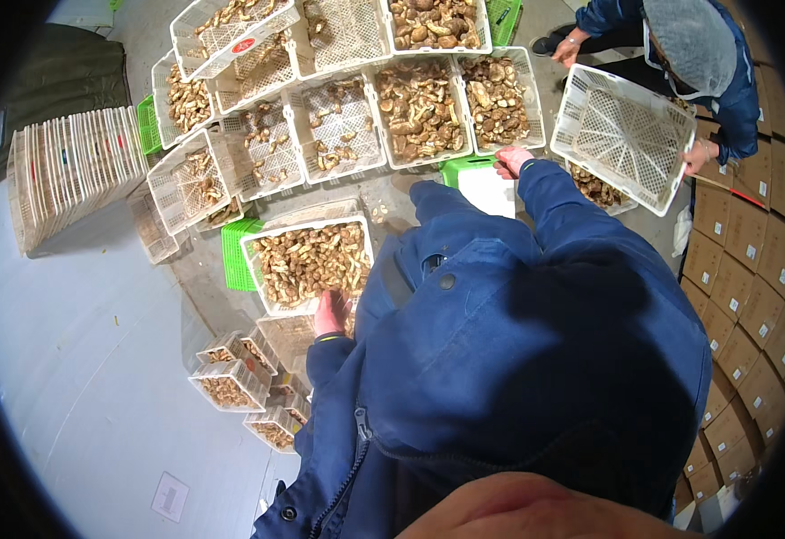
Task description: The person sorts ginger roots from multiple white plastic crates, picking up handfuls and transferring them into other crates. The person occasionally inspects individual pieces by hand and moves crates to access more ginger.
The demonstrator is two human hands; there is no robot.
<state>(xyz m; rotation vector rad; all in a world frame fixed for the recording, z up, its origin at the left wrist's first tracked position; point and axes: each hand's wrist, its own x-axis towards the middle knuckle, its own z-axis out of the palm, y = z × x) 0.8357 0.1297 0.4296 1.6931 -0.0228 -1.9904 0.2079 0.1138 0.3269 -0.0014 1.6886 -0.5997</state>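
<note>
My left hand [332,314] is at the near rim of a white plastic crate [269,303] full of mushrooms [312,259]. Its fingers reach over the mushrooms, and whether they grip one is hidden. Ahead to the right, my right hand [514,162] is at the near edge of another mushroom crate [532,128], fingers slightly bent; I cannot tell if they hold anything. Beside that hand, a white surface [483,192] lies next to a green plastic crate [452,172]. A fuller crate of large mushrooms [419,111] stands just left of it.
Crates with scattered mushrooms [342,128] continue leftward. A co-worker [736,101] at the right holds a tilted white crate [625,135]. Nested crates [82,168] stand at the left, green crates [237,256] nearer. Stacked cardboard boxes [736,283] line the right side.
</note>
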